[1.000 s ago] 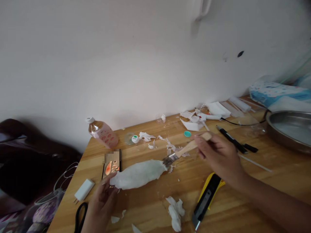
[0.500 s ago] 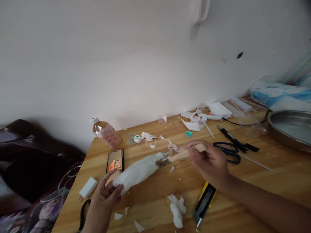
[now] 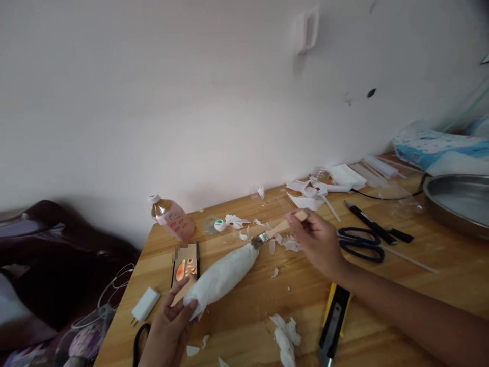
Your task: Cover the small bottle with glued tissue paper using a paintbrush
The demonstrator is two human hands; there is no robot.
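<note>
My left hand (image 3: pixel 173 316) pinches the near end of a long white form wrapped in damp-looking paper (image 3: pixel 225 275), which is held tilted above the table. In my right hand (image 3: pixel 315 239) is a flat brush (image 3: pixel 280 229) with a pale wooden handle and a metal band. Its dark bristles touch the far, narrow tip of the form. Behind the left hand lies a phone (image 3: pixel 185 272) showing an orange picture. A crumpled wad of white tissue (image 3: pixel 284 336) rests on the table in front of the right forearm.
On the wooden table (image 3: pixel 244 331) lie a yellow-black utility knife (image 3: pixel 336 321), dark blue scissors (image 3: pixel 361 243), a black pen (image 3: pixel 369 221), a white charger (image 3: pixel 145 304) and paper scraps. A pink bottle (image 3: pixel 171 218) stands at the back left, a metal basin (image 3: pixel 458 206) at the right.
The brush has shifted from the side of the form's far end to its very tip, and its handle points up more. The whole view has moved slightly.
</note>
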